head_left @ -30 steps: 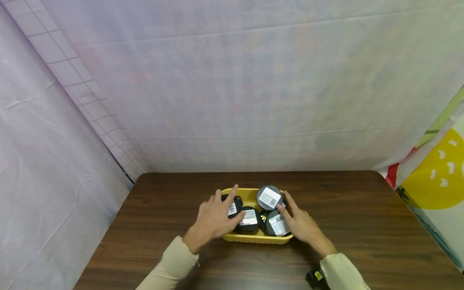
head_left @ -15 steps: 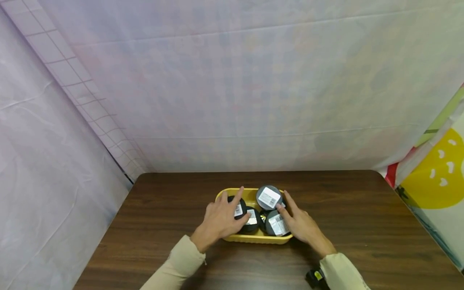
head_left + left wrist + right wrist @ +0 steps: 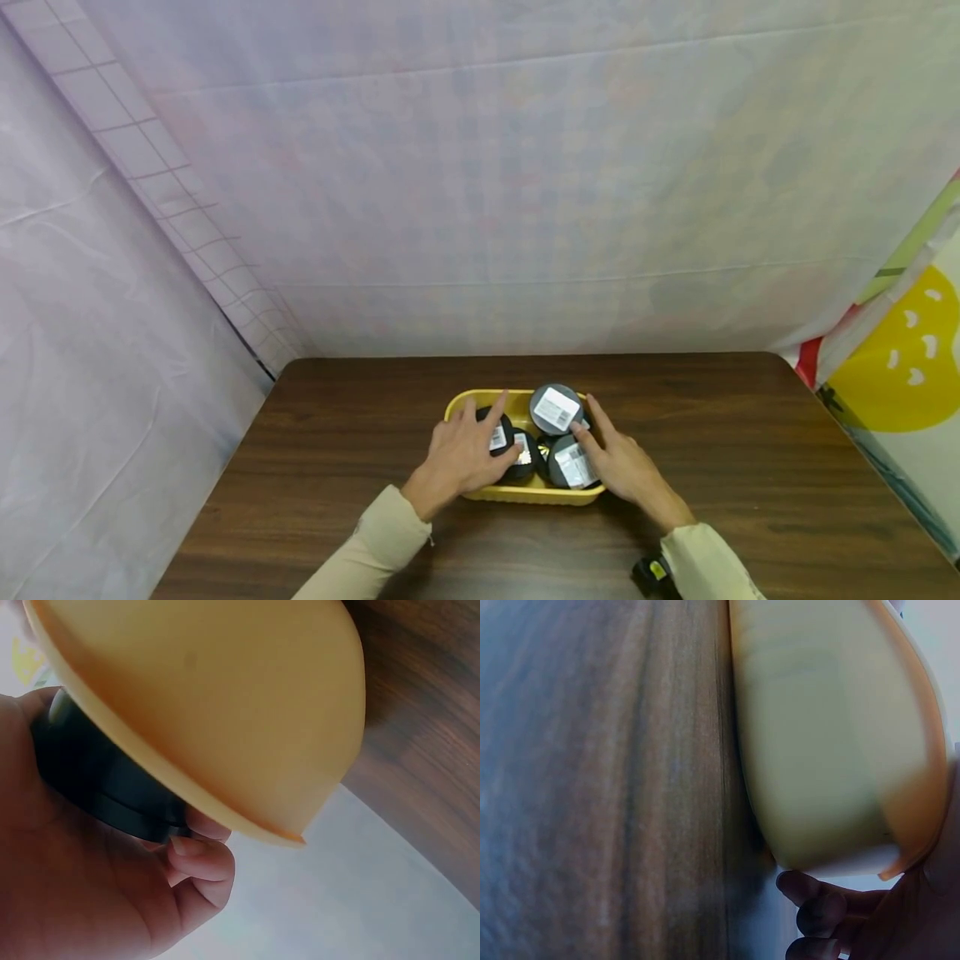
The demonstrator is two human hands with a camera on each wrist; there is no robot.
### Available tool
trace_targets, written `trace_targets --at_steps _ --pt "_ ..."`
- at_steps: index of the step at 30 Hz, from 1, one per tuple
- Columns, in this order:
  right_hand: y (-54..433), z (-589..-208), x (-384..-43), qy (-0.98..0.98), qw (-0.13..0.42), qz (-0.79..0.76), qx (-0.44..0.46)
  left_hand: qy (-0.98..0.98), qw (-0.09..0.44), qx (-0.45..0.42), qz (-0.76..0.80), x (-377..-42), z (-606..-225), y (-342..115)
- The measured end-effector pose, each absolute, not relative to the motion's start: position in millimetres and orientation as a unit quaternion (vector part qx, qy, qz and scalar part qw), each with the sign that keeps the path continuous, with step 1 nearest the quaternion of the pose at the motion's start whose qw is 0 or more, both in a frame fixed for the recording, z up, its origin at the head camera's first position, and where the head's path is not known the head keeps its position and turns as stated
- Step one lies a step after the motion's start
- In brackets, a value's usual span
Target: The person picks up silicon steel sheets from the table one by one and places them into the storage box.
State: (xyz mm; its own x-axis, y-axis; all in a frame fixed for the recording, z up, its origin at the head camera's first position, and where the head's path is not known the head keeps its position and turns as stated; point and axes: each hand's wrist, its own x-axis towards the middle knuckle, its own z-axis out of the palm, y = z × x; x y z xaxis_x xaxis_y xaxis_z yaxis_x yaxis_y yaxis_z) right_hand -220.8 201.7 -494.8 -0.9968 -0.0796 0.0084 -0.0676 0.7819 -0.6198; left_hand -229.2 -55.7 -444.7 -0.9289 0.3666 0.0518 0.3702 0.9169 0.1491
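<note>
A yellow plastic basket (image 3: 531, 495) sits on the table with several round, dark, flat-topped containers bearing white labels in it. My left hand (image 3: 467, 450) reaches over its left end and holds a round black container (image 3: 501, 418); in the left wrist view, the fingers curl around this black container (image 3: 105, 776) beside the basket's rim. Another labelled container (image 3: 522, 467) lies partly under my left thumb. My right hand (image 3: 626, 462) grips the basket's right end, thumb over the rim near a grey-lidded container (image 3: 557, 408) and a second grey-lidded one (image 3: 572, 463).
The dark wood-grain table (image 3: 300, 467) extends on both sides of the basket. A pale cloth (image 3: 480, 208) hangs behind it. By the right sleeve is a small black object (image 3: 651, 577) with a yellow-green patch. A yellow printed shape (image 3: 900, 367) shows at the right.
My left hand has shifted to the right, bringing the black container inward over the neighbouring one. More of the basket's left rim shows. My right hand has stayed in place.
</note>
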Motion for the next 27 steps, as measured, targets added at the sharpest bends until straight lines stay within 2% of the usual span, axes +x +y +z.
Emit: trace_targets --at_steps 10,17,27 --pt "201 -494 -221 0.943 0.01 -0.33 -0.038 -0.981 0.006 -0.179 -0.068 -232 -448 -54" --pt "200 -493 -220 0.943 0.018 -0.33 -0.034 -0.983 -0.031 -0.183 -0.015 -231 -458 -51" --pt "201 -494 -222 0.943 0.014 -0.33 -0.034 -0.983 -0.022 -0.184 -0.021 -231 -462 -48"
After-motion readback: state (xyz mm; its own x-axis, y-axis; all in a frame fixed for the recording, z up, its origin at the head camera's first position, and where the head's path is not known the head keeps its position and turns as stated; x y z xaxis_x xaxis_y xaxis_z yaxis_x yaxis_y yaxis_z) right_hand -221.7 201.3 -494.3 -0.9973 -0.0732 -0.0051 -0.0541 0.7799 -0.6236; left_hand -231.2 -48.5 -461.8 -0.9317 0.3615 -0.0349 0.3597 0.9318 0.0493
